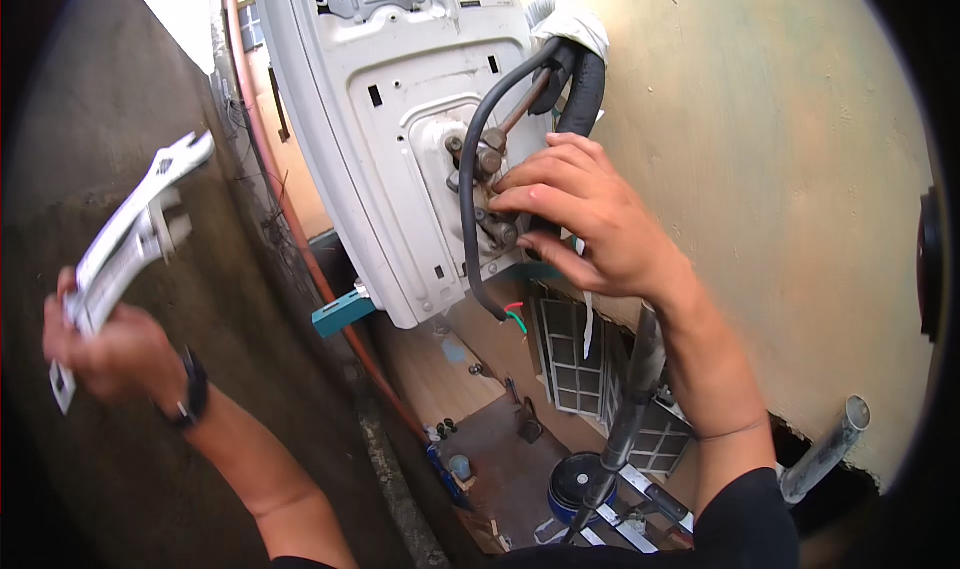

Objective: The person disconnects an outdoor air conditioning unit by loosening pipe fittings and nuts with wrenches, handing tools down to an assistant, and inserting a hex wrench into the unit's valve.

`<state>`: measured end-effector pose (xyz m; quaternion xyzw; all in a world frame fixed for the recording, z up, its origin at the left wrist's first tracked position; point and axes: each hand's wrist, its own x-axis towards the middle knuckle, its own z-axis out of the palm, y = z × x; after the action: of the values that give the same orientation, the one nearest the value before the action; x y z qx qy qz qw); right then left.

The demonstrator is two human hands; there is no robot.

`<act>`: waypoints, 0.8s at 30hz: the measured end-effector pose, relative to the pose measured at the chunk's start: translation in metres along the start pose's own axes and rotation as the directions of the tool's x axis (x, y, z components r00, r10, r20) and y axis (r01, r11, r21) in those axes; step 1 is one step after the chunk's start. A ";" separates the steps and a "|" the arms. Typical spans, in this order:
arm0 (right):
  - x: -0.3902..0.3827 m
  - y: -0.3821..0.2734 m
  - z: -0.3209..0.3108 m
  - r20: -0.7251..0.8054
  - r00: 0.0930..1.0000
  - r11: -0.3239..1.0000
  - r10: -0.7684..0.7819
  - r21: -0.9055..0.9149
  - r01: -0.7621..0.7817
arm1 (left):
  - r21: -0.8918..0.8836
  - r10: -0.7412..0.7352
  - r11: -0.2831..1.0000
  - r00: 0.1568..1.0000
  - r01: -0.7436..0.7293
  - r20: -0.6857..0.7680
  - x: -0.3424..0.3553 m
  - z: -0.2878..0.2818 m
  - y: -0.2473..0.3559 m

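Head view: left hand clenched round wrenches; right hand at valves, fingers apart. Probably hand-working a valve; next move calls for steady fingertip control.

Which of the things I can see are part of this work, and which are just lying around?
Part of the work, it seems:
two wrenches in the left hand
valves by the right hand
white metal unit
black cable

Just lying around, it seems:
blue drum with a black lid, down below
small pale bucket, also below
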<state>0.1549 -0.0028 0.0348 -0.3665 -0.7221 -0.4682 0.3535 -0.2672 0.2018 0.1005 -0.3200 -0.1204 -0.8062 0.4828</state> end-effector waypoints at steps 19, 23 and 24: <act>-0.082 -0.111 0.012 -0.110 0.525 0.486 0.844 0.572 -0.661 | -0.644 -0.109 0.571 0.825 0.509 0.555 -0.057 -0.184 0.198; -0.186 -0.206 0.039 0.775 0.497 -0.458 0.390 0.631 -0.626 | -0.850 -0.140 0.223 0.879 0.476 0.456 -0.108 -0.180 0.248; -0.176 -0.229 0.046 0.724 0.510 -0.562 0.464 0.686 -0.462 | -0.850 -0.086 0.187 0.870 0.493 0.485 -0.109 -0.185 0.252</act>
<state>0.0354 -0.0621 -0.2251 -0.2697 -0.4990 0.4845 0.6660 -0.0896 0.0581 -0.1393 -0.6456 0.2572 -0.7190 -0.0067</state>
